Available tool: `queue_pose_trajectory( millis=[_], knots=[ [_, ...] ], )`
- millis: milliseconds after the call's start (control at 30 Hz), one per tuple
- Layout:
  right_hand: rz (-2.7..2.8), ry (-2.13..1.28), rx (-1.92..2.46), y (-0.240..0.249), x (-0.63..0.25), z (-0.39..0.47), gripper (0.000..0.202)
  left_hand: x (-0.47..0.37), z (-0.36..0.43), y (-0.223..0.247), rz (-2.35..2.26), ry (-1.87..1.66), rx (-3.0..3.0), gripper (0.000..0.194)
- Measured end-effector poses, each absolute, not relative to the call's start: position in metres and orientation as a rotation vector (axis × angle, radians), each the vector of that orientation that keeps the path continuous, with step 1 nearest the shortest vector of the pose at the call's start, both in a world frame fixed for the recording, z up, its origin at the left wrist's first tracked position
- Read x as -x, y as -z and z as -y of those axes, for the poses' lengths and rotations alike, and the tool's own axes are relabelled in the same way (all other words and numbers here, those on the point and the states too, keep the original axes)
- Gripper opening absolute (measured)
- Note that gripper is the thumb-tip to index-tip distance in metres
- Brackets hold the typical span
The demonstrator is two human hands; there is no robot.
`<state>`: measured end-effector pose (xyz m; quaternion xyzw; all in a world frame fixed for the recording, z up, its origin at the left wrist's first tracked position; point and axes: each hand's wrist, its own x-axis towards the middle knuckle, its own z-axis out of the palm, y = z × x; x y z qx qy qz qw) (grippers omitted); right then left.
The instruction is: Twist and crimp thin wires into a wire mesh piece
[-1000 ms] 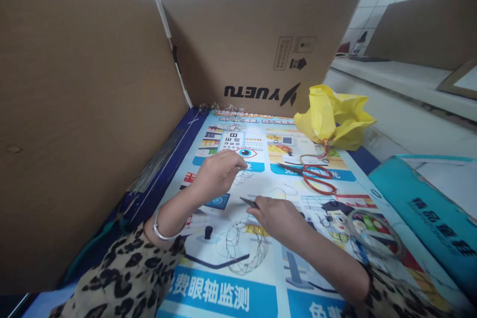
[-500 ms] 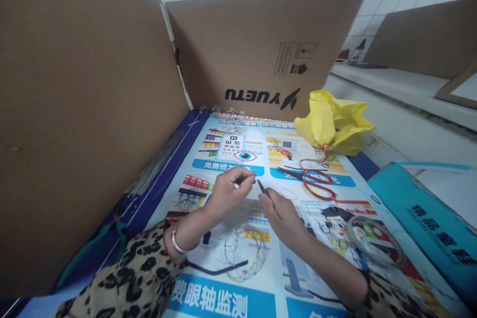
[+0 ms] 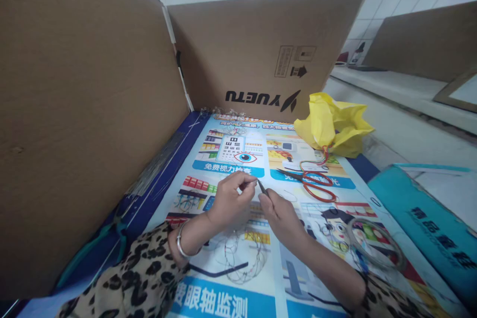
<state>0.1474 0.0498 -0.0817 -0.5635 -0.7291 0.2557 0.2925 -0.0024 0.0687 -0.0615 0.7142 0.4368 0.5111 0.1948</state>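
Observation:
Over the middle of the printed poster [image 3: 270, 278], my left hand [image 3: 231, 201] is closed in a pinch, thumb against index finger. Whatever lies between those fingertips is too small to make out. Facing it, my right hand [image 3: 281, 216] wraps round a slim dark pointed tool [image 3: 262, 188], most of it hidden in the palm. The tool's tip reaches the left fingertips. Below my hands lies a loose ring of thin twisted wire [image 3: 246, 261]. Red-handled scissors [image 3: 318, 186] rest beyond my right hand, blades pointing left.
Cardboard panels [image 3: 238, 44] stand at the back and left. Thin wire strips [image 3: 156, 161] and teal-handled pliers [image 3: 93, 246] lie along the left. A crumpled yellow bag [image 3: 331, 124], a wire coil [image 3: 376, 243] and a teal box [image 3: 421, 223] are on the right.
My left hand has shifted slightly lower, its fingertips now nearer the tool's tip. My right hand stays almost still with the same tool.

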Motion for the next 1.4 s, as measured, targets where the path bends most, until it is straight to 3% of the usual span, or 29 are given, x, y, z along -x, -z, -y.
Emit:
queue_pose_trajectory(
  millis=[800, 1167, 1400],
  knots=[
    [2.01, -0.607, 1.617, 0.082, -0.141, -0.053, 0.031, 0.006, -0.072, 0.066, -1.205, -1.514, -2.434, 0.013],
    [2.219, -0.598, 1.637, 0.073, -0.151, -0.053, 0.028, 0.026, -0.08, 0.055, -1.038, -1.31, -2.797, 0.019],
    [2.383, -0.613, 1.612, 0.061, -0.153, -0.052, 0.033, 0.041, -0.085, 0.034, -0.924, -0.821, -3.02, 0.024]
  ],
)
